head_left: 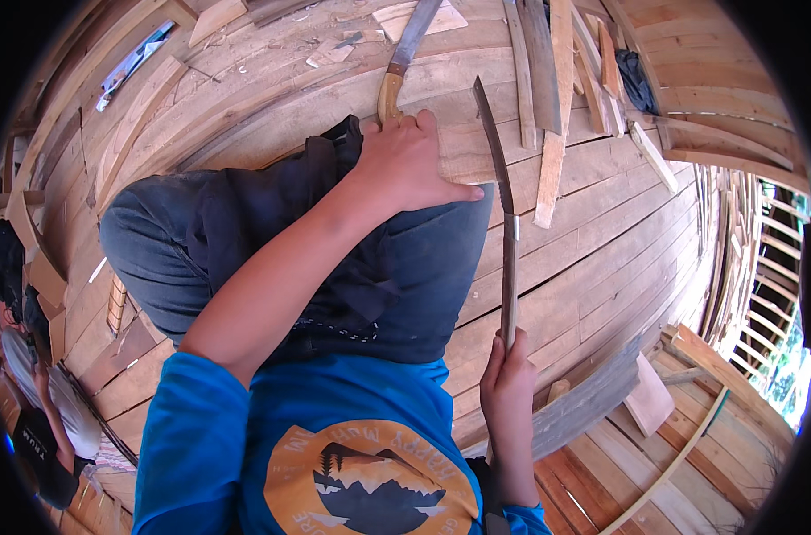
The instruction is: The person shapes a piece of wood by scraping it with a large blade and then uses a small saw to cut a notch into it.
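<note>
My right hand (510,379) is closed round the lower end of a long brown handle. It belongs to a machete (492,134), whose narrow dark blade points away from me, with a metal collar at its base. Beside the blade lies a pale wooden block (466,153), by my right knee. Over its left side my left hand (401,165) grips, thumb stretched along the near edge; the fingertips are partly hidden. Just beyond that hand lies a second bladed tool with a curved wooden handle (390,94); its wide grey blade (416,37) points away.
Loose wood strips (552,169) lie on the plank floor (592,241) to the right. A curved timber (138,125) is at the left, near a blue-and-white packet (136,61). Another person (53,410) is at the far left. A grey beam (584,401) runs behind my right hand.
</note>
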A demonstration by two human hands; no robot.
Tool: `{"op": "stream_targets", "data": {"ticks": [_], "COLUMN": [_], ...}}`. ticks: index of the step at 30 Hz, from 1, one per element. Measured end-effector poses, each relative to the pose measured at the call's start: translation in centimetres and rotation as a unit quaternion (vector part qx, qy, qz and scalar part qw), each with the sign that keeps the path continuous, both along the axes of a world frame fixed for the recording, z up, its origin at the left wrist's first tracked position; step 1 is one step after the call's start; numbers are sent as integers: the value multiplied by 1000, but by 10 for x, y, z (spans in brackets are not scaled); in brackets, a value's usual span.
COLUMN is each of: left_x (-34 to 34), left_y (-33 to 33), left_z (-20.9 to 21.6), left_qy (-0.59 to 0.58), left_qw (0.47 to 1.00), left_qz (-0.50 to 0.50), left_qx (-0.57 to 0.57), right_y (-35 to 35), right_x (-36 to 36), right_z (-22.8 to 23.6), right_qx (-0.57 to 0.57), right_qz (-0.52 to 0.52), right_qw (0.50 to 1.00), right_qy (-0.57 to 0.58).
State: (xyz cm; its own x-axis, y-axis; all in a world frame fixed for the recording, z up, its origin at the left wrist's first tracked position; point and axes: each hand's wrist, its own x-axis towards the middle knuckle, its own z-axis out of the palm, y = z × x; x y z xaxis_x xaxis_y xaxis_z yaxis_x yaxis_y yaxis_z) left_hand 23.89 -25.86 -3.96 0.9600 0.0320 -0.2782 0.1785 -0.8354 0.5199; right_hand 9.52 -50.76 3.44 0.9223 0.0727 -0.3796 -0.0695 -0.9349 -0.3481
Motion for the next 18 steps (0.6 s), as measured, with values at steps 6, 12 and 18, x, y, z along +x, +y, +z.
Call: {"op": "stream_targets", "data": {"ticks": [6,12,18], "left_x": [2,5,-3], "left_y": [-1,5,-3], "left_z": [-9,-6,-14], "left_qy": [-31,23,-69], "left_qw": [999,1000,997], "left_qz": [-7,12,-9], "left_qx": [7,-5,25], "right_y": [-15,-6,-15], "right_x": [-26,-6,-17], "right_z": [18,10,18], "right_qx": [-17,-7,-13], "right_qz": [-15,0,2], "right_qw": [1000,1000,1000], "right_qy": [21,19,14]}}
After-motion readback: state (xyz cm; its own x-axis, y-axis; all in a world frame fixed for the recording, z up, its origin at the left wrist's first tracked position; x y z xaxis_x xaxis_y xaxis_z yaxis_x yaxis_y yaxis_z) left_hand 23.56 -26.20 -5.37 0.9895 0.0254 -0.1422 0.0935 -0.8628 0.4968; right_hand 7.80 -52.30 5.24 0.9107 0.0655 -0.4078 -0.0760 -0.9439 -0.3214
